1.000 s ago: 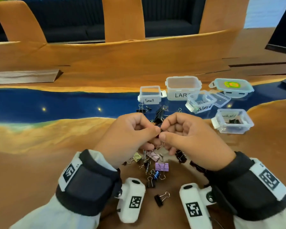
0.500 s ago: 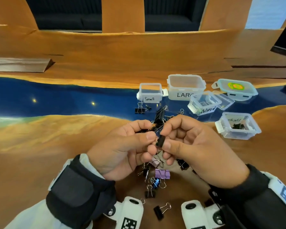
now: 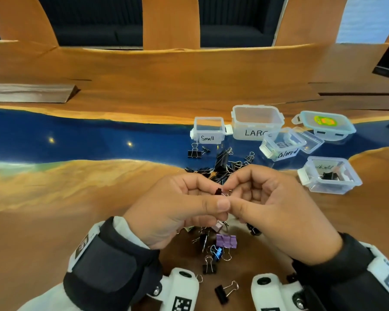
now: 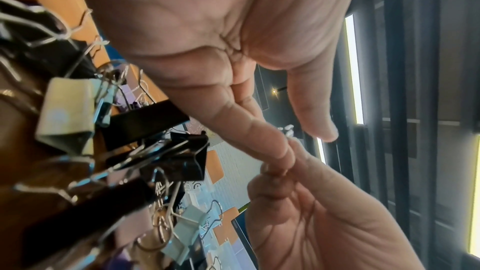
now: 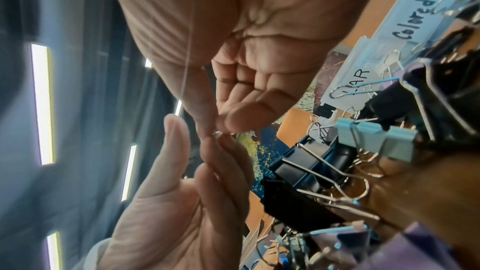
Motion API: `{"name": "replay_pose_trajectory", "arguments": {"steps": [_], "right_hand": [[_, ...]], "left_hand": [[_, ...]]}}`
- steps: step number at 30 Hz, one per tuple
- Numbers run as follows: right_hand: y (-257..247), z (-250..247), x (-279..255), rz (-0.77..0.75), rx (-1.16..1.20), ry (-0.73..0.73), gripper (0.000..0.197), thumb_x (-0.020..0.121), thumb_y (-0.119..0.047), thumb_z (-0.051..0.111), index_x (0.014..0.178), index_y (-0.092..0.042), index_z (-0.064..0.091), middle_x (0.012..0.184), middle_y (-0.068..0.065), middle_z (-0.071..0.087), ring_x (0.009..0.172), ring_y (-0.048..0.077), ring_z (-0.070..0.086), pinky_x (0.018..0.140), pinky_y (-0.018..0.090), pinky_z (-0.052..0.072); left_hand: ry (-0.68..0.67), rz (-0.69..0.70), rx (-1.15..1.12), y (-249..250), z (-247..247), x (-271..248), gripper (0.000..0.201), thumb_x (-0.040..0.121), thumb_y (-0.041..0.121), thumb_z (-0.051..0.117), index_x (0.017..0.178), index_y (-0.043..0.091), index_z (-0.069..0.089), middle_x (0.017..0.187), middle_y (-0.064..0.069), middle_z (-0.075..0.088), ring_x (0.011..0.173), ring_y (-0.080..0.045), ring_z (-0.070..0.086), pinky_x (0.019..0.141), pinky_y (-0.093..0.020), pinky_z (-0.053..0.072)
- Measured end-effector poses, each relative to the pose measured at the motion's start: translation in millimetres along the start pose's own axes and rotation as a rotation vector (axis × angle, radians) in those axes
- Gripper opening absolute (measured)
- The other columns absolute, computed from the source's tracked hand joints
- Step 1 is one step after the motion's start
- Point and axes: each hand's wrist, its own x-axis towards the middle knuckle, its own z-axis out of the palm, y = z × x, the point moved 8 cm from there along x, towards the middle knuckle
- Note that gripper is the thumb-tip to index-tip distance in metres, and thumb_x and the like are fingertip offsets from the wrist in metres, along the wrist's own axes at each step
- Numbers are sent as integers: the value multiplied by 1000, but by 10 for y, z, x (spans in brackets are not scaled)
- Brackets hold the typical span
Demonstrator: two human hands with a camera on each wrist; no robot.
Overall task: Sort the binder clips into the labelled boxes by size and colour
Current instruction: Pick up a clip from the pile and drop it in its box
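Observation:
Both hands meet above the clip pile. A small black binder clip (image 3: 218, 191) with a silver wire handle sits between the index fingertips. My left hand (image 3: 217, 197) pinches it from the left and my right hand (image 3: 230, 196) from the right, with the thumbs touching below it. In the right wrist view the right hand (image 5: 218, 130) pinches a bit of silver wire. Black clips (image 3: 222, 162) lie beyond the hands. A purple clip (image 3: 226, 240) and a blue clip (image 3: 218, 252) lie under them. Open boxes stand behind: Small (image 3: 209, 133), Large (image 3: 256, 122), Colored (image 3: 281, 147), and a fourth box (image 3: 330, 176) holding black clips.
A closed box with a teal lid (image 3: 323, 124) stands at the back right, with a loose clear lid (image 3: 310, 142) beside the Colored box. More black clips lie near the front edge (image 3: 221, 292) and by the Small box (image 3: 193, 152). The table is wood with a blue resin strip (image 3: 76, 140).
The clip sat between my right thumb and index finger; now it is up between both index fingertips. The hands have drawn closer together, thumbs touching.

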Motion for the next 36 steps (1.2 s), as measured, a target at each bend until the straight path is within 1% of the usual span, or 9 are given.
{"name": "replay_pose_trajectory", "arguments": {"steps": [3,8,12,14,20,23,28,32,36], "right_hand": [[26,-43,-12,0,-31,46,30,67,-43,81,87,-25,68,82,4,69,74,22,66,70,42,59],[67,-30,-4,29,19,12,18,77,-11,82,85,-18,67,78,7,69,68,20,65,64,36,58],[79,-42,24,73,17,24,18,77,-6,81,87,-10,67,77,10,67,65,18,62,62,31,56],[-65,-47,74,53,-90,23,18,78,-12,81,89,-14,67,81,4,69,70,16,65,67,33,58],[-742,-143,529,-35,-666,-134,20,81,-36,77,97,-30,67,90,-14,67,82,1,63,71,19,50],[-749,-125,1010,-1,-935,-260,29,82,-42,76,107,-31,65,104,-19,64,97,1,60,88,27,50],[-233,-194,1780,143,-1270,-283,71,80,-41,80,141,-25,47,144,-5,52,127,20,53,105,35,43],[68,-193,2045,252,-1414,-315,90,77,-48,80,151,-26,34,149,0,48,131,25,51,103,41,45],[212,-72,2120,280,-1417,-380,85,80,-47,78,150,-23,37,149,-3,49,132,25,50,110,46,37]], "left_hand": [[3,26,30,20,11,-4,28,65,15,78,89,1,75,77,-18,73,63,-18,71,54,-19,57],[-20,-4,43,4,14,-20,23,73,25,70,88,11,80,84,-20,75,66,-17,72,56,-19,58],[-8,-22,9,-34,-25,10,27,80,23,64,96,5,77,84,-21,74,68,-18,73,57,-19,59],[15,-6,-41,4,-74,9,26,82,22,64,96,5,78,88,-20,74,70,-18,73,57,-20,59],[200,65,-264,85,-369,48,24,76,21,67,92,10,81,87,-10,72,68,-11,66,55,-19,56],[244,109,-363,147,-472,34,32,76,17,67,105,3,74,80,-10,68,64,-12,62,55,-18,56],[343,215,-437,246,-673,0,36,75,15,74,108,2,69,81,-10,69,67,-14,65,56,-19,57],[369,221,-452,246,-764,1,24,81,13,73,103,4,66,82,-10,70,67,-14,66,57,-19,58],[357,213,-451,241,-780,9,27,79,14,73,103,4,66,88,-12,74,71,-15,70,60,-19,59]]}}
